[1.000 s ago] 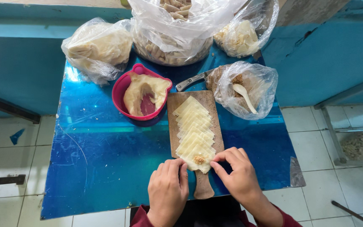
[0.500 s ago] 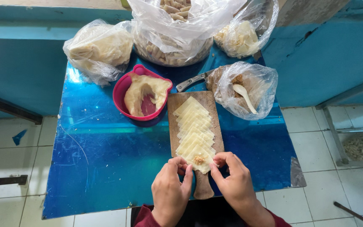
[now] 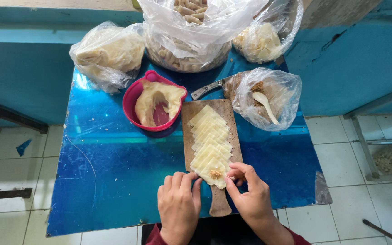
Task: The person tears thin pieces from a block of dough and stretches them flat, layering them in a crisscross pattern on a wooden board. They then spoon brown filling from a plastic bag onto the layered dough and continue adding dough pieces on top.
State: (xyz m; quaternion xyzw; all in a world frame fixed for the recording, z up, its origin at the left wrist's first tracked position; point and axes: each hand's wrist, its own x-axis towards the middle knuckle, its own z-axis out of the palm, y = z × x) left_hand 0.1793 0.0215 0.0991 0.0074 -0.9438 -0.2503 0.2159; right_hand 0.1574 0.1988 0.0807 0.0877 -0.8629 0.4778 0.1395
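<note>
Blue and glossy, the surface point(image 3: 114, 181) carried a wooden board point(image 3: 232, 118) of overlapped dough squares point(image 3: 209, 140). Both hands, left point(image 3: 178, 206) and right point(image 3: 250, 197), pinched the nearest filled square point(image 3: 215, 174) at the board's near end. Filling could spill if pinched unevenly. Bags crowded the far edge; open room lay left.

Clearance around the two hands at the near end of the board.

Left of the left hand point(image 3: 178, 208): bare blue tabletop point(image 3: 110, 181), open passage. Right of the right hand point(image 3: 249, 196): bare strip to the table edge. Ahead: wooden board point(image 3: 232, 136) covered with dough sheets point(image 3: 210, 144); pink bowl point(image 3: 134, 97) blocks ahead-left, spoon bag point(image 3: 268, 97) and knife point(image 3: 208, 89) ahead-right. Three larger plastic bags point(image 3: 107, 54) wall the far edge.
</note>
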